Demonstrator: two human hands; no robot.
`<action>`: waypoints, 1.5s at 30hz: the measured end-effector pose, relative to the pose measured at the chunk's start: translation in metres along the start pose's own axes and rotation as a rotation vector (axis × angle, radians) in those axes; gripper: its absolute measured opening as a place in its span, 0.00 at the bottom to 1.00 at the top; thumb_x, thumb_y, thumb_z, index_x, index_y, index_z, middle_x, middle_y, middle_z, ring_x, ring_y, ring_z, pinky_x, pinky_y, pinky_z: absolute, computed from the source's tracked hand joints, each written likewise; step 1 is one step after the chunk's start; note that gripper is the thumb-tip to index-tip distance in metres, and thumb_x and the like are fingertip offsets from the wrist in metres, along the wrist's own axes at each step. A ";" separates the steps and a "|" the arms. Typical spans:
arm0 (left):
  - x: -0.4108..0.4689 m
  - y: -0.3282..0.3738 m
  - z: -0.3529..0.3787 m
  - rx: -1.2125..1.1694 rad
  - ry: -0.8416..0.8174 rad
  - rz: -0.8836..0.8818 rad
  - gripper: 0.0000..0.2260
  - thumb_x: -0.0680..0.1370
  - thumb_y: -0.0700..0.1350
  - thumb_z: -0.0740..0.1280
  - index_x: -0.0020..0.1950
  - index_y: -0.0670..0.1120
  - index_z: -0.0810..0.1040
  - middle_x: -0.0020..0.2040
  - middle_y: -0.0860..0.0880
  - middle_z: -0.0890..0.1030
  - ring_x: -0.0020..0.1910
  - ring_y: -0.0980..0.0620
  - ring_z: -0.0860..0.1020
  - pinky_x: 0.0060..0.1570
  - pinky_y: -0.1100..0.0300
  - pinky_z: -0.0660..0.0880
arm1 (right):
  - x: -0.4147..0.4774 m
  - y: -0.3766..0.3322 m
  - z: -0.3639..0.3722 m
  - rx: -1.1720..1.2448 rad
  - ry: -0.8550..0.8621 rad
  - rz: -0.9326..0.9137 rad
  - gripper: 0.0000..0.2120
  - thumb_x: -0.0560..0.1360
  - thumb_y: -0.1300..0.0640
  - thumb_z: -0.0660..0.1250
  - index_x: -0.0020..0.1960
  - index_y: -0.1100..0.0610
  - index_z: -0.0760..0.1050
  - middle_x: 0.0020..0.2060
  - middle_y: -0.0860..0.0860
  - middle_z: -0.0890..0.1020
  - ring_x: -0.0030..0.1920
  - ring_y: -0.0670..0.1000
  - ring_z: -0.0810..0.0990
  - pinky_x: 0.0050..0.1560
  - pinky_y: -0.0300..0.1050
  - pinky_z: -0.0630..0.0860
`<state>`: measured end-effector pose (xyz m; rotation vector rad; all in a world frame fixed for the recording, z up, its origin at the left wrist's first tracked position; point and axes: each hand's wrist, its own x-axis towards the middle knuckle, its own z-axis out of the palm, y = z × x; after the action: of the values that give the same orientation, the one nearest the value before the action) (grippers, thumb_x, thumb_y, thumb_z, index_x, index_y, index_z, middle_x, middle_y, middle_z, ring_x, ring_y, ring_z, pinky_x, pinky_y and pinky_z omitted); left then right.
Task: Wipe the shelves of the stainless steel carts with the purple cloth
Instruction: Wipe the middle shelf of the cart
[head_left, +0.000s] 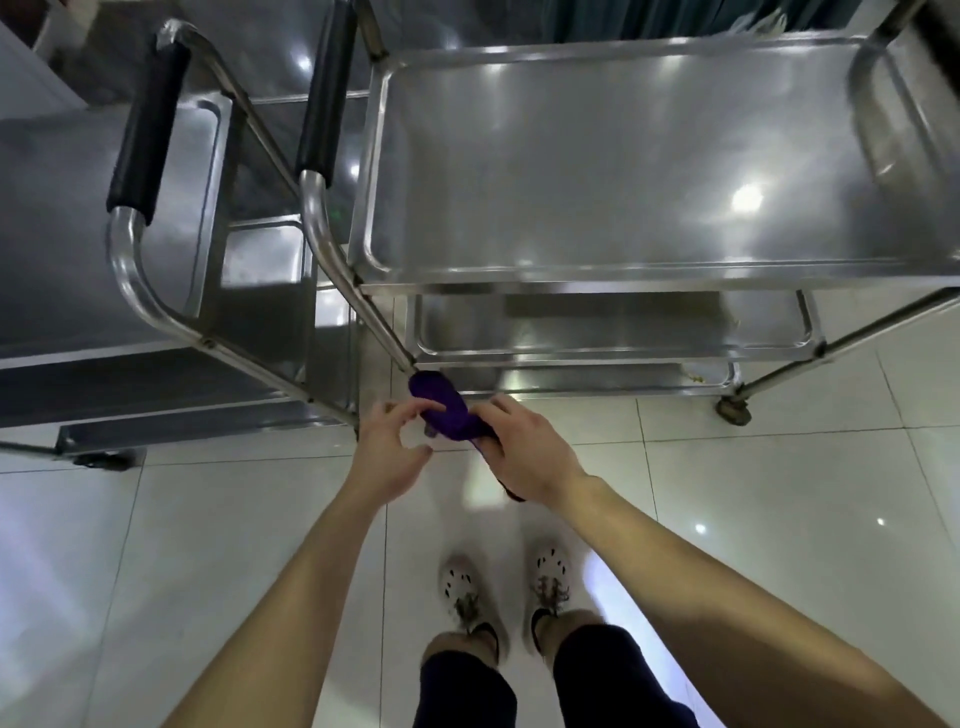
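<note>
The purple cloth (441, 410) is bunched up in front of me, just before the near left corner of the right steel cart (623, 270). My right hand (524, 452) grips the cloth, fingers curled round it. My left hand (387, 449) is beside it with loosely curled fingers, its fingertips at or near the cloth's left edge; whether it holds the cloth is unclear. The right cart's top shelf (623, 156) lies bare and shiny, with two lower shelves (613, 332) under it. A second steel cart (171, 218) stands to the left.
Both carts have black-padded push handles (148, 130) on steel tube frames. A caster wheel (733, 409) is at the right cart's near right leg. The floor is glossy white tile (779, 519). My two feet in white clogs (511, 577) stand below the hands.
</note>
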<state>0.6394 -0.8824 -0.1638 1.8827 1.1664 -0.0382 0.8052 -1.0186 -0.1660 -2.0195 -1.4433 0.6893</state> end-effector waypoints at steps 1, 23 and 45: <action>0.011 -0.011 0.008 0.021 0.006 -0.001 0.30 0.76 0.32 0.76 0.69 0.62 0.79 0.69 0.50 0.69 0.73 0.43 0.72 0.75 0.47 0.72 | 0.004 0.007 0.004 0.018 0.001 0.008 0.10 0.84 0.58 0.67 0.64 0.50 0.79 0.53 0.42 0.82 0.47 0.47 0.76 0.48 0.42 0.70; 0.280 -0.121 0.140 -0.201 0.800 0.576 0.16 0.79 0.54 0.76 0.64 0.55 0.76 0.52 0.60 0.79 0.49 0.58 0.80 0.49 0.60 0.79 | 0.167 0.268 0.108 -0.441 0.402 0.132 0.34 0.85 0.33 0.59 0.83 0.53 0.66 0.79 0.59 0.69 0.81 0.62 0.64 0.83 0.64 0.56; 0.326 -0.137 0.110 -0.920 0.731 0.332 0.15 0.68 0.55 0.71 0.25 0.52 0.71 0.25 0.49 0.68 0.22 0.49 0.68 0.26 0.59 0.67 | 0.175 0.317 0.144 -0.645 0.252 -0.019 0.44 0.76 0.15 0.40 0.86 0.34 0.55 0.88 0.47 0.55 0.87 0.52 0.50 0.85 0.65 0.41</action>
<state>0.7640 -0.7083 -0.4654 1.2113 1.0184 1.2421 0.9686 -0.9159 -0.5044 -2.4427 -1.6607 -0.0712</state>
